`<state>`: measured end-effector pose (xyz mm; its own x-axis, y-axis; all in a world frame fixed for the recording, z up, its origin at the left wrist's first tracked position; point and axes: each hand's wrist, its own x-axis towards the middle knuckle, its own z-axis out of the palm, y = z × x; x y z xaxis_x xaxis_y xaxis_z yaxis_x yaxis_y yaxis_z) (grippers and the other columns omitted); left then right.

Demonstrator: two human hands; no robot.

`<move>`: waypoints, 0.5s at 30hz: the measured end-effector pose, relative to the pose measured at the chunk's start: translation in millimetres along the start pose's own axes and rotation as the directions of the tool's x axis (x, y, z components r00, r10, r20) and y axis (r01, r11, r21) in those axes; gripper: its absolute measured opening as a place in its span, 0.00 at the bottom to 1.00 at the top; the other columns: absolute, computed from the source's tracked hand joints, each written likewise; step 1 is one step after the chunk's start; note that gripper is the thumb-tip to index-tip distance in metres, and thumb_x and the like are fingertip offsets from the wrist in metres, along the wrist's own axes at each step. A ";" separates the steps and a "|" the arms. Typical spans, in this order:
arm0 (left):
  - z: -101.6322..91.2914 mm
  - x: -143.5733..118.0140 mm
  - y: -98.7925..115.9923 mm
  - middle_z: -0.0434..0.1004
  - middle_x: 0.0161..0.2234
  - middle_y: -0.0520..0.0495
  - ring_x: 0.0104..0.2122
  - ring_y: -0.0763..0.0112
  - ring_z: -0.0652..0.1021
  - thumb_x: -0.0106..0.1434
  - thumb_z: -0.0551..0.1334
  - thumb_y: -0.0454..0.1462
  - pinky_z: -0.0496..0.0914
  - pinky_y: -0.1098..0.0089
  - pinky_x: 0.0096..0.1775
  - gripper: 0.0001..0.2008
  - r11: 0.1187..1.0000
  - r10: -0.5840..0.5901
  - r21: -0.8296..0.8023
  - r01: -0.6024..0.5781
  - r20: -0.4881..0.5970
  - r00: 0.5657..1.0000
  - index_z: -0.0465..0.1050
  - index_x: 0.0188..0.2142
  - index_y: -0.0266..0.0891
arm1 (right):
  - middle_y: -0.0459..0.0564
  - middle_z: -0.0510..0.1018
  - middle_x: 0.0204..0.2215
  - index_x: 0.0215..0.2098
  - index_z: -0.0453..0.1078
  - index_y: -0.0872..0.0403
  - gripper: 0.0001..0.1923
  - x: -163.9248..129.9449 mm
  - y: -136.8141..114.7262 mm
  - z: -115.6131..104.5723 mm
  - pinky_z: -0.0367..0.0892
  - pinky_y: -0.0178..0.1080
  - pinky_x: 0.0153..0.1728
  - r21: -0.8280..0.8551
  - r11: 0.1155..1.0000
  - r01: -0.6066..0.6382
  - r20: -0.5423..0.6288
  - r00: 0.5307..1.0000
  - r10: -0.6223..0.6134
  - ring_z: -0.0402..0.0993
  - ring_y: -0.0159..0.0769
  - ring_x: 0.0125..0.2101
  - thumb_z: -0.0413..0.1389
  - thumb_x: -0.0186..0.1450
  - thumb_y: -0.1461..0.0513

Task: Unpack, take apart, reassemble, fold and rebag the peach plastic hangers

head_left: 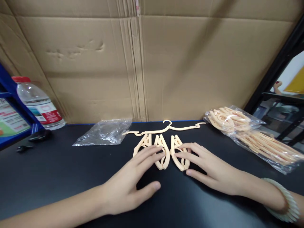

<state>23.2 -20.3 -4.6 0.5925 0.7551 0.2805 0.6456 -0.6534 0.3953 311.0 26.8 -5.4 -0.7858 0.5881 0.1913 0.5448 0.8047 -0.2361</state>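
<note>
Three cream folded hangers lie in a row on the black table. My left hand is open, its fingers over the left folded hanger and its fingertips on the middle folded hanger. The thumb is stretched apart above the table. Fingers of my right hand are spread on the right folded hanger, with the thumb beside its lower end. Behind them lies an unfolded hanger, its hook pointing to the back. My left fingers hide part of the left folded hanger.
A flat clear plastic bag lies back left. Bagged cream hangers and another bag of hanger pieces lie right. At the left stand a red-capped water bottle and a blue rack. A cardboard wall closes the back.
</note>
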 end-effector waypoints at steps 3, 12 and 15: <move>-3.2 1.9 -6.2 0.60 0.63 0.43 0.63 0.56 0.61 0.67 0.55 0.38 0.60 0.49 0.61 0.21 0.996 -0.023 0.083 0.029 -0.075 0.997 0.60 0.59 0.46 | 0.56 0.59 0.60 0.64 0.53 0.45 0.24 -0.3 2.6 0.7 0.61 0.51 0.55 -0.031 0.999 0.016 -0.039 0.999 -0.017 0.58 0.45 0.58 0.48 0.70 0.59; 2.6 -1.6 -3.8 0.61 0.62 0.42 0.61 0.51 0.62 0.65 0.57 0.41 0.63 0.49 0.59 0.23 0.978 -0.035 0.205 0.043 -0.042 0.999 0.61 0.59 0.45 | 0.55 0.66 0.54 0.59 0.61 0.46 0.18 1.5 5.6 -1.5 0.62 0.50 0.51 -0.070 0.996 0.054 -0.044 0.997 -0.057 0.62 0.44 0.53 0.48 0.70 0.61; 2.3 -2.1 -3.7 0.57 0.65 0.44 0.64 0.50 0.58 0.66 0.57 0.42 0.60 0.46 0.60 0.25 0.970 -0.040 0.241 0.033 0.024 0.999 0.58 0.62 0.48 | 0.55 0.66 0.53 0.56 0.63 0.48 0.17 1.7 10.4 -2.4 0.62 0.49 0.52 -0.063 0.997 0.040 -0.057 0.997 -0.043 0.62 0.43 0.53 0.47 0.70 0.61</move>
<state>20.7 -19.5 -8.7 0.5779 0.7791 0.2431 0.7616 -0.6219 0.1823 316.0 36.4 -5.2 -0.7908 0.5564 0.2553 0.5304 0.8309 -0.1680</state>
